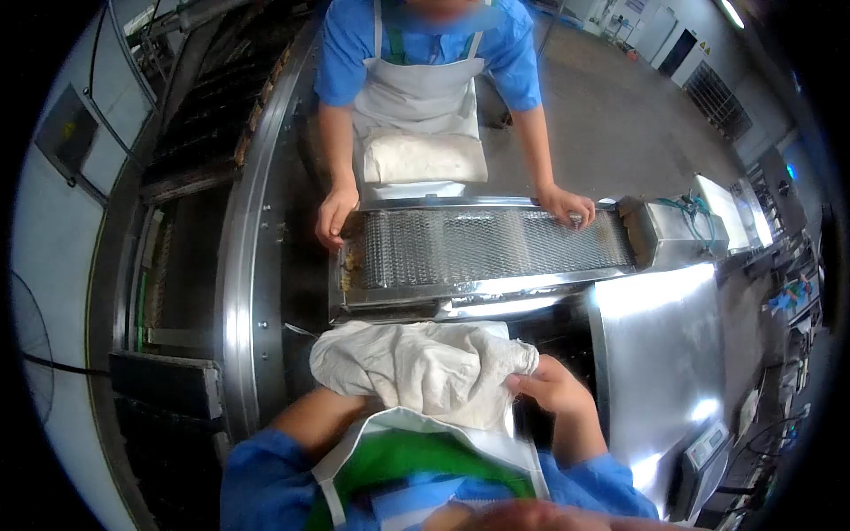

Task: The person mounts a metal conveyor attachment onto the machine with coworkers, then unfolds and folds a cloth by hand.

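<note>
A crumpled off-white cloth [425, 363] is bunched in front of my apron. My right hand [553, 387] pinches its right edge between thumb and fingers. On the other side, my left forearm [319, 416] runs in under the cloth, so my left hand and its fingers are hidden. Just beyond lies a metal mesh conveyor belt [496, 248] in a steel frame. The cloth hangs on my side of that frame; whether it touches the frame I cannot tell.
Across the belt stands a person in a white apron, one hand [336, 215] at each belt end. A folded cloth [425, 157] is before them. A steel table [660, 345] and a small scale [706, 447] are at right. Dark slatted machinery [208, 97] runs along the left.
</note>
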`<action>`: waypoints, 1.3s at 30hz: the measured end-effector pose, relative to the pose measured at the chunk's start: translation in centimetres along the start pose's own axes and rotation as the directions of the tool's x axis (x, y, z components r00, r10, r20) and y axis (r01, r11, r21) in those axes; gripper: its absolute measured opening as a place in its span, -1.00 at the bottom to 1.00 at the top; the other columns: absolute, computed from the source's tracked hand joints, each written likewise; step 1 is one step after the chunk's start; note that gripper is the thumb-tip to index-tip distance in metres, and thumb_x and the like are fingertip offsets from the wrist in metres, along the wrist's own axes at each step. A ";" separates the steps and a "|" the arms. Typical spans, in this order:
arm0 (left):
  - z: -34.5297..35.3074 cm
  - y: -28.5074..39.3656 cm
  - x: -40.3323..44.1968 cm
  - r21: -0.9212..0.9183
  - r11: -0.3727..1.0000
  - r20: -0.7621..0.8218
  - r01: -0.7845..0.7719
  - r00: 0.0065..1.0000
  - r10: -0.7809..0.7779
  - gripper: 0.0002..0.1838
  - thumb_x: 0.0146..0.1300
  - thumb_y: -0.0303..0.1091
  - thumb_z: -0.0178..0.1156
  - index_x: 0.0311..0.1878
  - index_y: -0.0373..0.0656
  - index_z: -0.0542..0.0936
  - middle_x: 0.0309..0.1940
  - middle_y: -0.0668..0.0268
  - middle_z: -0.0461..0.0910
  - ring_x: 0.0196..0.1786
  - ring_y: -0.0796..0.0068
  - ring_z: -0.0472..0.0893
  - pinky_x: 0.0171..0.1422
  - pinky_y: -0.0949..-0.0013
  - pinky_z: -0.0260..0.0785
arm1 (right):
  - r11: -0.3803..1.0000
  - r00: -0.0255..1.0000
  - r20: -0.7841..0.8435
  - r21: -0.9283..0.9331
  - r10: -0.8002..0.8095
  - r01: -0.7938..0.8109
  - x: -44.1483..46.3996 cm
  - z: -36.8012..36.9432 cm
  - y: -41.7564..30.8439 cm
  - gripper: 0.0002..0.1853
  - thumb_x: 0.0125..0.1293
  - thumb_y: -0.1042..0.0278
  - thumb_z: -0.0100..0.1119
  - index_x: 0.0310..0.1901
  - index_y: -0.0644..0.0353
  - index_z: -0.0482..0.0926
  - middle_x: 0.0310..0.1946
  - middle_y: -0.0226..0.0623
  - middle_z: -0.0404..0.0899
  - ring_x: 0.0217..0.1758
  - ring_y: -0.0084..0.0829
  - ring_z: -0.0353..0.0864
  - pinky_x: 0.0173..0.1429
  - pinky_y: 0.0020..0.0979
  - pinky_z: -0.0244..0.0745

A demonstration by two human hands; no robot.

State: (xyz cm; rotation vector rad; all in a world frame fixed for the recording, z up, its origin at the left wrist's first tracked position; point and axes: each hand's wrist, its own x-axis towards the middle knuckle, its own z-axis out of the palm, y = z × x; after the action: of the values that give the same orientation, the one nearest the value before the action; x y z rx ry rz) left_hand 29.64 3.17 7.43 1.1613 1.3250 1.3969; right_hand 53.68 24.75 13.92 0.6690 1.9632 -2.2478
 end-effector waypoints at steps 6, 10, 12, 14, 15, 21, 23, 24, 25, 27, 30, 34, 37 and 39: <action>-0.2 -0.2 0.1 -0.320 0.947 -0.039 0.018 0.999 -0.032 -0.37 0.19 -0.02 0.18 0.22 -0.26 0.43 0.20 0.11 0.45 0.24 0.20 0.44 0.38 0.19 0.23 | 0.892 0.933 -0.144 0.277 -0.329 0.357 -1.6 -1.4 0.6 -0.73 0.22 0.49 0.21 -0.04 0.35 0.56 -0.09 -0.24 0.60 -0.06 -0.39 0.58 0.04 -0.31 0.49; -0.3 -0.4 0.1 -0.520 0.854 -0.066 0.017 0.996 -0.060 -0.39 0.22 -0.02 0.15 0.21 -0.28 0.44 0.19 0.12 0.46 0.22 0.20 0.46 0.37 0.18 0.25 | 0.727 0.811 -0.441 0.397 -0.384 0.560 -2.9 -2.2 -0.2 -0.57 0.13 0.43 0.24 0.05 0.41 0.46 -0.04 -0.02 0.58 0.00 -0.17 0.62 0.08 -0.17 0.55; -0.4 -0.5 0.2 -0.612 0.791 -0.074 0.009 0.995 -0.069 -0.39 0.23 -0.01 0.13 0.20 -0.29 0.44 0.18 0.13 0.47 0.22 0.19 0.46 0.36 0.18 0.26 | 0.684 0.803 -0.417 0.433 -0.426 0.587 -2.8 -2.8 -1.8 -0.54 0.17 0.42 0.20 0.11 0.38 0.40 -0.01 -0.03 0.56 0.03 -0.17 0.60 0.12 -0.18 0.52; -0.5 -0.6 0.3 -0.695 0.719 -0.082 0.002 0.993 -0.082 -0.40 0.24 -0.01 0.12 0.20 -0.30 0.45 0.17 0.13 0.48 0.21 0.19 0.47 0.36 0.18 0.26 | 0.669 0.791 -0.427 0.432 -0.439 0.605 -3.1 -2.9 -2.6 -0.51 0.20 0.42 0.18 0.16 0.37 0.37 0.03 -0.03 0.54 0.06 -0.18 0.58 0.15 -0.19 0.51; -0.5 -0.7 0.3 -0.733 0.680 -0.086 -0.002 0.992 -0.089 -0.40 0.25 -0.01 0.11 0.19 -0.30 0.45 0.17 0.14 0.49 0.21 0.19 0.48 0.35 0.18 0.27 | 0.670 0.730 -0.485 0.333 -0.481 0.663 -3.2 -3.0 -2.8 -0.49 0.23 0.42 0.15 0.20 0.35 0.33 0.08 -0.04 0.50 0.11 -0.19 0.55 0.17 -0.20 0.49; -1.5 -0.5 0.9 -0.921 0.375 -0.027 -0.108 0.976 0.214 -0.42 0.32 -0.04 -0.02 0.22 -0.32 0.42 0.22 0.10 0.44 0.25 0.16 0.44 0.36 0.12 0.26 | 0.756 0.661 -0.599 0.138 -0.452 0.640 -5.0 -4.8 -4.3 -0.46 0.33 0.48 0.02 0.33 0.31 0.19 0.14 -0.09 0.44 0.19 -0.27 0.50 0.23 -0.24 0.46; -2.0 -0.1 0.9 -0.897 0.414 -0.157 -0.153 0.987 0.025 -0.40 0.34 0.00 -0.05 0.24 -0.32 0.40 0.23 0.08 0.43 0.27 0.16 0.43 0.38 0.12 0.22 | 0.778 0.589 -0.654 0.001 -0.475 0.628 -5.8 -6.7 -3.2 -0.47 0.37 0.48 -0.03 0.35 0.32 0.16 0.16 -0.06 0.43 0.19 -0.29 0.51 0.21 -0.25 0.49; -2.1 0.9 0.8 -0.920 0.365 -0.136 -0.145 0.989 0.049 -0.35 0.34 0.01 -0.02 0.30 -0.33 0.33 0.25 0.07 0.41 0.32 0.16 0.38 0.44 0.12 0.13 | 0.746 0.527 -0.681 -0.043 -0.509 0.664 -6.2 -6.0 -4.4 -0.48 0.39 0.45 -0.05 0.35 0.31 0.16 0.16 -0.04 0.43 0.19 -0.28 0.51 0.19 -0.27 0.53; -2.4 0.9 0.5 -0.919 0.367 -0.139 -0.148 0.989 0.050 -0.35 0.34 0.01 -0.02 0.30 -0.33 0.33 0.25 0.07 0.41 0.32 0.16 0.38 0.44 0.12 0.13 | 0.717 0.424 -0.736 -0.118 -0.528 0.687 -6.7 -5.2 -5.2 -0.48 0.39 0.44 -0.04 0.35 0.31 0.16 0.15 -0.03 0.44 0.20 -0.27 0.51 0.19 -0.25 0.54; -2.9 1.1 0.2 -0.896 0.443 0.045 -0.009 0.993 0.111 -0.27 0.29 0.04 0.05 0.35 -0.32 0.26 0.29 0.10 0.38 0.38 0.17 0.31 0.48 0.12 0.04 | 0.762 0.488 -0.693 -0.139 -0.531 0.632 -7.9 -5.9 -5.2 -0.48 0.38 0.43 -0.01 0.35 0.31 0.18 0.16 -0.02 0.42 0.21 -0.24 0.49 0.21 -0.23 0.51; -0.4 2.0 1.2 -0.609 0.788 0.083 0.088 0.995 -0.048 -0.30 0.17 -0.31 0.24 0.36 -0.31 0.25 0.24 0.14 0.42 0.31 0.28 0.36 0.42 0.23 0.12 | 0.981 0.618 -0.769 -0.062 -0.164 0.183 -7.0 -6.0 -3.6 -0.43 0.32 0.55 0.02 0.36 0.33 0.19 0.11 -0.07 0.47 0.07 -0.40 0.53 0.02 -0.40 0.50; 0.8 2.5 1.7 -0.369 0.920 -0.144 0.130 0.970 -0.195 -0.41 0.17 -0.62 0.23 0.28 -0.32 0.32 0.09 0.28 0.53 0.11 0.52 0.51 0.24 0.41 0.33 | 0.881 0.620 -0.684 -0.073 -0.385 0.467 -8.4 -6.3 -3.2 -0.46 0.37 0.48 0.00 0.37 0.23 0.21 -0.02 -0.17 0.54 -0.05 -0.49 0.58 0.11 -0.44 0.48; 0.6 3.3 2.8 -0.386 0.922 -0.333 -0.022 0.936 -0.116 -0.38 0.15 -0.62 0.24 0.30 -0.32 0.29 0.08 0.26 0.53 0.11 0.50 0.51 0.24 0.38 0.33 | 0.936 0.664 -0.671 -0.144 -0.331 0.321 -8.9 -7.5 -2.0 -0.60 0.38 0.44 0.01 0.24 0.21 0.41 -0.17 -0.28 0.57 -0.15 -0.56 0.57 -0.02 -0.52 0.48; 0.5 3.7 3.4 -0.314 0.946 -0.377 -0.079 0.925 -0.048 -0.30 0.16 -0.63 0.24 0.38 -0.27 0.21 0.08 0.24 0.53 0.08 0.53 0.53 0.18 0.40 0.38 | 0.970 0.641 -0.732 -0.130 -0.234 0.206 -8.9 -7.9 -2.0 -0.79 0.33 0.53 0.07 -0.06 0.30 0.62 -0.18 -0.28 0.63 -0.21 -0.53 0.56 -0.12 -0.55 0.44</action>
State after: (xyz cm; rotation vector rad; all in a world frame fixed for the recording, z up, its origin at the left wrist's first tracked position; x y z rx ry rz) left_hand 29.52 6.40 11.33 0.7016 1.2779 1.8402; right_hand 63.13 30.72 18.45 1.6545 2.5224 -2.2580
